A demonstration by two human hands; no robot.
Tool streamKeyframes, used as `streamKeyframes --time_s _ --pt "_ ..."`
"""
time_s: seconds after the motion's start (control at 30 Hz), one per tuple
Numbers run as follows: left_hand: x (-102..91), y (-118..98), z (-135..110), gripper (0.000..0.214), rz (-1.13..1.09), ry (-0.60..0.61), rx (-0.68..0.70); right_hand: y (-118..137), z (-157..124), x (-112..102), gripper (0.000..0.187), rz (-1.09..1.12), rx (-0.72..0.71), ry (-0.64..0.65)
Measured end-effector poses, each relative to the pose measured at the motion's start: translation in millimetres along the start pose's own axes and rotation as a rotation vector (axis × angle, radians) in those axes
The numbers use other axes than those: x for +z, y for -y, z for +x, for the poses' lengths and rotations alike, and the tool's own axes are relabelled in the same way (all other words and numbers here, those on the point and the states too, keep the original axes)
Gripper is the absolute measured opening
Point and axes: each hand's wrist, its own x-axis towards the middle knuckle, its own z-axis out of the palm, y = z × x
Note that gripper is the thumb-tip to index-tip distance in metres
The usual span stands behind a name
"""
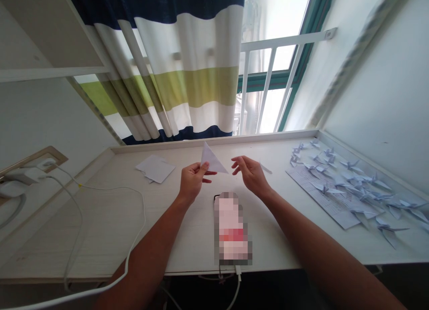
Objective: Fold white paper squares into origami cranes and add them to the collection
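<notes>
Two hands over table (100, 220): my left hand (191, 179) pinched folded paper triangle (211, 160); my right hand (250, 172) was open, just beside it; phone (231, 225) lay below.

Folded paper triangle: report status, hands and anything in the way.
Left hand pinches white folded paper triangle by one corner. Right hand open beside it, not touching. Phone flat on white desk beneath; folded paper cranes far right.

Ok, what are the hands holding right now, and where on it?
The left hand pinches a folded paper triangle at its lower left corner, between thumb and fingers. The right hand is open beside the triangle's far tip, gripping nothing.
</notes>
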Motion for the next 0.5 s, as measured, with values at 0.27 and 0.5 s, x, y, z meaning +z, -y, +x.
streamKeyframes --time_s 0.27,0.5 --pt "4.7 -1.5 -4.0 0.051 -0.066 0.119 -0.014 -1.4 -3.5 1.3 0.036 -0.188 -0.411 0.205" --pt "2.4 1.3 -4.2 0.063 -0.143 0.252 0.014 5.6 -1.9 -0.2 0.031 0.174 -0.203 0.143"
